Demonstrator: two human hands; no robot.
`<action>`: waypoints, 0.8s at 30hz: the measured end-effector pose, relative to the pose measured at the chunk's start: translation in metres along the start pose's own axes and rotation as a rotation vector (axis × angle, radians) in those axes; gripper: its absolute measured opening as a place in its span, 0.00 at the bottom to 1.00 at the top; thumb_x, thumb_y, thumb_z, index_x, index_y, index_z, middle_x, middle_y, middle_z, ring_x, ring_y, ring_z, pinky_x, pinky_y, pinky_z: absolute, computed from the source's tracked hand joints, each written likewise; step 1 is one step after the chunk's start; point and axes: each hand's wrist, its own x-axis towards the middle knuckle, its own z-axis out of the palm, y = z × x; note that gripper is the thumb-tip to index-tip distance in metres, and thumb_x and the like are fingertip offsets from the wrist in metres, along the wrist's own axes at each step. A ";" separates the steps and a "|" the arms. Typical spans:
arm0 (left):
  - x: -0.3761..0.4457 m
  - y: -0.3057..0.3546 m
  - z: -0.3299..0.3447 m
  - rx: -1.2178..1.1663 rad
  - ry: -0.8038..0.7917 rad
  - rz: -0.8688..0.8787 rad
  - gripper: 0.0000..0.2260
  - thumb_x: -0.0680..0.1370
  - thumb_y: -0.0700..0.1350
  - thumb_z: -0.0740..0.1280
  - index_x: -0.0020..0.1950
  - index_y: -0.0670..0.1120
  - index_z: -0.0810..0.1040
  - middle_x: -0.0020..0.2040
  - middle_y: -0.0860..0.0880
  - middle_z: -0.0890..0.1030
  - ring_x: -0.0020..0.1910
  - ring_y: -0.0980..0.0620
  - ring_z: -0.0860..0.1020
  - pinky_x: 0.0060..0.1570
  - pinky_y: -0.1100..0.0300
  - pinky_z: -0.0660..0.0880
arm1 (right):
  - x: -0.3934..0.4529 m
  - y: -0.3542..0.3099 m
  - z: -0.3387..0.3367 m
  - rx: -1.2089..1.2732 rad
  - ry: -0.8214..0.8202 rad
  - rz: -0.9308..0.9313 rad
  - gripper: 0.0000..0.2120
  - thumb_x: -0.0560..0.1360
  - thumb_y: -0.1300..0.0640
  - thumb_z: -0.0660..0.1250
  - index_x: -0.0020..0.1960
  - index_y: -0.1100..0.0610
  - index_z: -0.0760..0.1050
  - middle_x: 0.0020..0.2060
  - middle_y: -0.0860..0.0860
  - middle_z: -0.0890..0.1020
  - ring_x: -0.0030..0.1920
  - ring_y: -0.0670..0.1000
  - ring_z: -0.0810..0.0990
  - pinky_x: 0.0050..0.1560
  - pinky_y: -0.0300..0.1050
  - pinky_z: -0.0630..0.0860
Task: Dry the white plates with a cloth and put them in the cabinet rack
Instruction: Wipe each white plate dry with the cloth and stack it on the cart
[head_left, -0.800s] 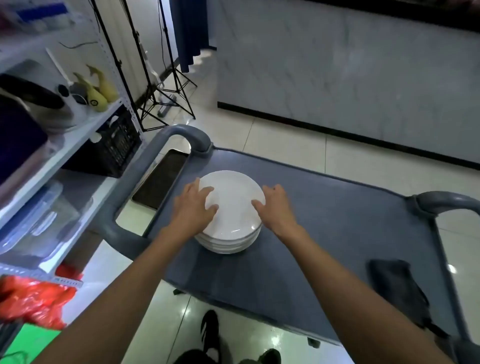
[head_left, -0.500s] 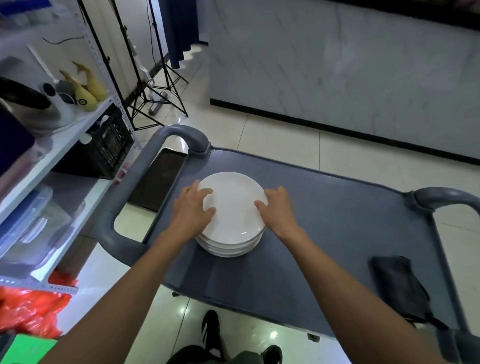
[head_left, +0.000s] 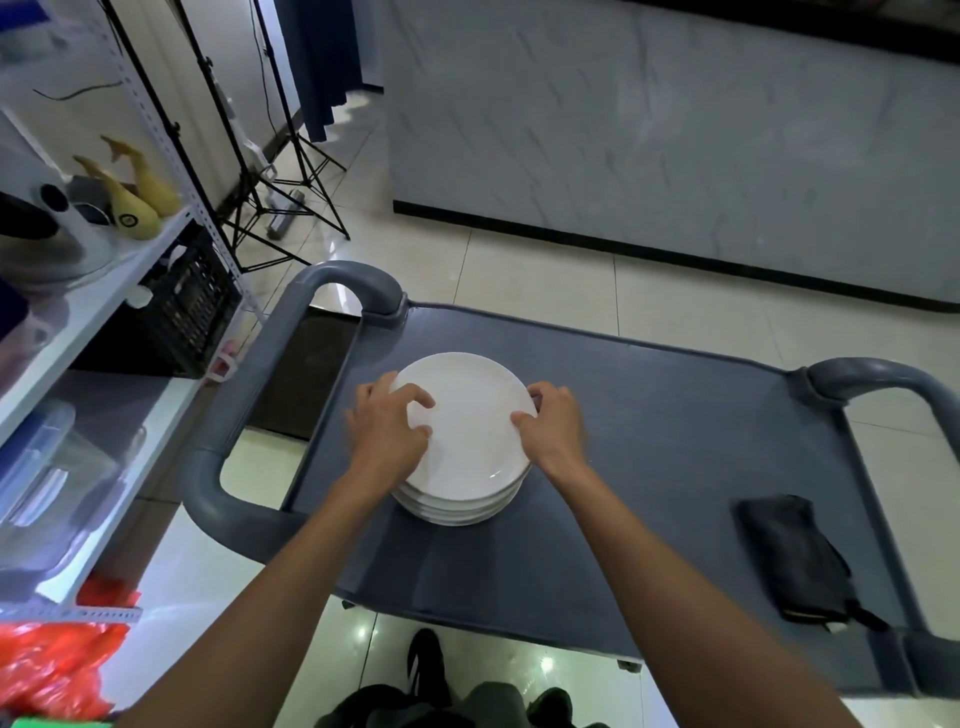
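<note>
Gripping the top white plate (head_left: 470, 415) at its two side rims, both hands sit near the middle of the frame over a stack of white plates (head_left: 457, 506) on the grey cart top (head_left: 649, 415). The left hand (head_left: 387, 431) curls its fingers over the plate's left rim, thumb and fingertips lying on the upper face. The right hand (head_left: 553, 421) hooks its fingers round the right rim, with the thumb on top. The top plate sits slightly tilted on the stack, its far edge higher than the plates beneath; whether it has fully left them I cannot tell.

A folded dark cloth (head_left: 795, 558) lies at the lower right of the frame on the same cart top, well apart from the plates. The cart's rounded grey handles (head_left: 343, 280) rise at the left and right ends. At the left of the frame stands a white metal shelf unit (head_left: 98, 306) holding two yellow toy-like figures (head_left: 135, 195), a black crate (head_left: 189, 306) and clear plastic boxes (head_left: 47, 467). Black tripod legs (head_left: 280, 208) stand on the pale tiled floor at the upper left, before a grey marbled counter front (head_left: 675, 130).
</note>
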 end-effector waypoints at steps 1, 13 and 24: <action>0.000 0.001 0.001 -0.002 0.002 0.001 0.12 0.72 0.44 0.75 0.51 0.58 0.79 0.70 0.52 0.72 0.69 0.46 0.64 0.64 0.50 0.62 | 0.000 0.000 0.000 0.017 0.007 0.009 0.13 0.74 0.57 0.71 0.58 0.54 0.78 0.54 0.51 0.75 0.50 0.53 0.77 0.50 0.42 0.69; 0.006 0.002 0.002 -0.189 0.083 0.094 0.14 0.72 0.37 0.73 0.51 0.55 0.80 0.69 0.52 0.73 0.66 0.46 0.67 0.65 0.50 0.65 | -0.013 -0.003 -0.005 0.272 0.131 0.043 0.10 0.75 0.62 0.67 0.51 0.48 0.74 0.44 0.45 0.81 0.43 0.48 0.80 0.39 0.39 0.73; 0.016 0.037 -0.003 -0.723 -0.075 -0.061 0.26 0.74 0.34 0.70 0.68 0.55 0.72 0.52 0.56 0.82 0.51 0.55 0.81 0.53 0.53 0.78 | -0.016 0.029 -0.049 0.427 0.312 0.139 0.10 0.76 0.63 0.67 0.50 0.48 0.79 0.42 0.45 0.82 0.40 0.44 0.81 0.41 0.40 0.76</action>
